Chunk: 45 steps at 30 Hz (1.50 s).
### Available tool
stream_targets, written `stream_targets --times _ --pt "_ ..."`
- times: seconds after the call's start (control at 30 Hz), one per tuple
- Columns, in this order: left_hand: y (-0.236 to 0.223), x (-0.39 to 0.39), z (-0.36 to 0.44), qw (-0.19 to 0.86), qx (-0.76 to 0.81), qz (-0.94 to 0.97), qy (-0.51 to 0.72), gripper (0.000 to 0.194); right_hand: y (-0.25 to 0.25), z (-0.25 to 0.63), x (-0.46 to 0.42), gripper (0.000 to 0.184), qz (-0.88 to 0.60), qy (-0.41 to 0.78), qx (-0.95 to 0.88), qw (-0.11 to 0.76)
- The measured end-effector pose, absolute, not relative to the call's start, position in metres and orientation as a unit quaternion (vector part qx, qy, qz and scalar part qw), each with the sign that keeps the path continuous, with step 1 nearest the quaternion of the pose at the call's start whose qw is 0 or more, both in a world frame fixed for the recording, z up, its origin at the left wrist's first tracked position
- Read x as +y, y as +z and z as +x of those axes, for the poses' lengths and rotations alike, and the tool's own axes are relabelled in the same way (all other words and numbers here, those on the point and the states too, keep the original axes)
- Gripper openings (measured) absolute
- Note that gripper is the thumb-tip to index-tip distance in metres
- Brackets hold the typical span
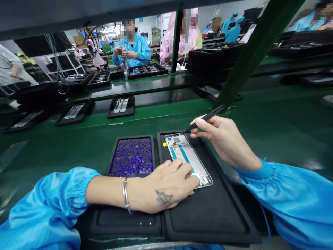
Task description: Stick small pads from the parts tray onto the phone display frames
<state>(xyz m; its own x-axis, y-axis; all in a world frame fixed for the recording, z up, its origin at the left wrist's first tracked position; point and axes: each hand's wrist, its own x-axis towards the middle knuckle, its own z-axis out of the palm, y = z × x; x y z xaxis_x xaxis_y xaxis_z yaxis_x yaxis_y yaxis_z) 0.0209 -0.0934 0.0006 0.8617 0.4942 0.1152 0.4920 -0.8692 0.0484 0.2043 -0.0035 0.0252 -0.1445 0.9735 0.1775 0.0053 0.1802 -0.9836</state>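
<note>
My right hand point(217, 137) pinches black tweezers point(208, 118), their tips at the top edge of a silver phone frame point(191, 156). The frame has blue strips and lies at an angle in a black foam tray point(208, 215). My left hand point(166, 185) reaches across from the left, its curled fingers gripping the frame's near end and hiding part of it. Beneath my left forearm, a smaller black tray point(153, 152) holds many tiny blue-purple pieces point(132, 156). A yellow tab point(164, 144) sticks out beside the frame.
Several black trays with phone frames, one a tray point(110, 113), stand on the green bench behind. A slanted green post point(249, 59) rises at the right. Across the bench, a person in blue point(139, 50) and people in pink work among stacked black trays point(213, 57).
</note>
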Motion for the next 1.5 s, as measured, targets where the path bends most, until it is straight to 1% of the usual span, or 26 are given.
stream_targets --times 0.07,0.13,0.27,0.33,0.43,0.63,0.77,0.93,1.03,1.3,1.5 --pt "0.0 -0.092 0.021 -0.026 0.242 0.968 0.055 0.018 0.022 0.204 -0.001 0.03 -0.426 0.454 -0.603 0.499" --pt "0.007 -0.091 0.016 -0.029 0.222 0.974 0.041 0.018 0.019 0.203 0.001 0.03 -0.433 0.405 -0.637 0.492" --pt "0.032 -0.095 -0.001 0.059 0.19 0.98 0.033 0.012 0.013 0.201 0.006 0.028 -0.427 0.317 -0.725 0.437" --pt "0.042 -0.098 -0.009 0.077 0.178 0.98 0.044 0.009 0.01 0.2 0.008 0.026 -0.408 0.317 -0.749 0.415" --pt "0.049 -0.1 -0.014 0.047 0.145 0.987 0.053 0.011 0.005 0.198 0.01 0.026 -0.386 0.325 -0.774 0.383" --pt "0.053 -0.101 -0.013 0.006 0.126 0.99 0.059 0.009 0.002 0.199 0.011 0.024 -0.37 0.286 -0.82 0.33" --pt "0.057 -0.101 -0.012 0.015 0.138 0.989 0.044 0.012 0.002 0.199 0.01 0.025 -0.37 0.286 -0.823 0.322" --pt "0.058 -0.1 -0.012 0.025 0.137 0.989 0.046 0.007 0.004 0.198 0.008 0.029 -0.389 0.28 -0.822 0.307" --pt "0.057 -0.099 -0.012 0.023 0.13 0.99 0.046 0.008 0.005 0.197 0.008 0.03 -0.398 0.275 -0.821 0.303" --pt "0.056 -0.099 -0.011 0.036 0.133 0.99 0.028 0.005 0.005 0.197 0.007 0.024 -0.374 0.238 -0.844 0.302" --pt "0.053 -0.1 -0.011 0.011 0.132 0.991 0.03 0.011 0.004 0.199 0.005 0.022 -0.372 0.238 -0.841 0.311"
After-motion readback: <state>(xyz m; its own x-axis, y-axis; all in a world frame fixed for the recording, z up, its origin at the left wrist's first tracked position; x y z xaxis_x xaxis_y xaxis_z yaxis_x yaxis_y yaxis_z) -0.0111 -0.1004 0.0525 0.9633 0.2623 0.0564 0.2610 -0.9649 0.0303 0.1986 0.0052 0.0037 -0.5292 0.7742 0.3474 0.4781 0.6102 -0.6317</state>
